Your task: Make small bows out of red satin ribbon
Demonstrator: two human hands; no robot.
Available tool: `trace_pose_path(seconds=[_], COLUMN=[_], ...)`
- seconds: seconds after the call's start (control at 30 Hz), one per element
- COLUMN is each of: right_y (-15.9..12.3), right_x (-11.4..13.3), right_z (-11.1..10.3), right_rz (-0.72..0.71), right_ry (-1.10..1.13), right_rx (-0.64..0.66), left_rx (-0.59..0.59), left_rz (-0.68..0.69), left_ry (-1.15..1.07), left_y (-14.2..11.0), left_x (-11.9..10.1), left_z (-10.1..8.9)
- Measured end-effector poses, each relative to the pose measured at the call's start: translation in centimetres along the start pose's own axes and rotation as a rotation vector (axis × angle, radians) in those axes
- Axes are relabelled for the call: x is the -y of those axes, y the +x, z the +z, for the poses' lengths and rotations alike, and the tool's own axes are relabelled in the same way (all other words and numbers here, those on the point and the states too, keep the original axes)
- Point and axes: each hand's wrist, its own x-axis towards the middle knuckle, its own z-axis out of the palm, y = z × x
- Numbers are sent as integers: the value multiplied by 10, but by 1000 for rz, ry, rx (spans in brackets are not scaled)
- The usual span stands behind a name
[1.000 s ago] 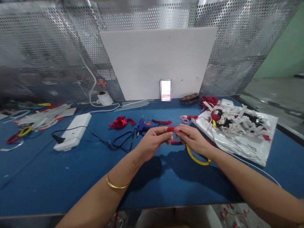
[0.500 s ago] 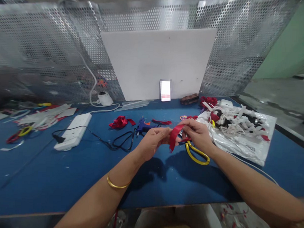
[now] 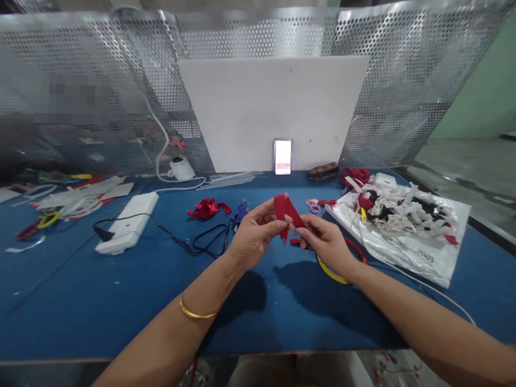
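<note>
A person's two bare hands meet above a blue tabletop, working with a strip of red ribbon. The left hand, on the arm with a gold bangle, pinches the ribbon between thumb and fingers, the other fingers curled behind it. The right hand is closed too, thumb against fingertips on the ribbon's other side. Between them the ribbon is raised off the table, folded into a peak, one end hanging down by the left fingers. Beneath the right hand and wrist lie scissors-like handles, yellow and red, partly hidden. Just beyond the left hand is a blue glue gun, mostly covered, with a bundle of red ribbon and a white power strip farther left. Past the right hand are small looped bands and a white plastic bag heaped with white, black and red scraps. At the back, a lit screen stands before a white board.
</note>
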Motion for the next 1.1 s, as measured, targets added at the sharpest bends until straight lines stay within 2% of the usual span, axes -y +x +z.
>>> trace_pose_path(seconds=[0.13,0.27,0.43,0.57,0.67,0.8,1.1], right_y=[-9,-15,-21,-21,-21,-19,-19], right_x=[1,6,16,25,27,29,34], right_z=[5,4,0,-4,-6,-8,-11], right_rz=[-32,-136,-253,-251,-255,-287,-318], right_ry=[-116,-268,-237,-156,-116,-130,-200], right_rx=[-8,25,180,398,486,520,584], left_rx=[-51,-93,-141,-120,-80,-22,20], left_rz=[-14,1,-5,-33,-56,-83,-71], left_ry=[-114,-95,39,103,141,172,225], left_y=[3,6,7,7,6,6,11], left_x=[-5,-10,-14,-14,-14,-15,-12], left_z=[-3,-8,-12,-13,-12,-14,-24])
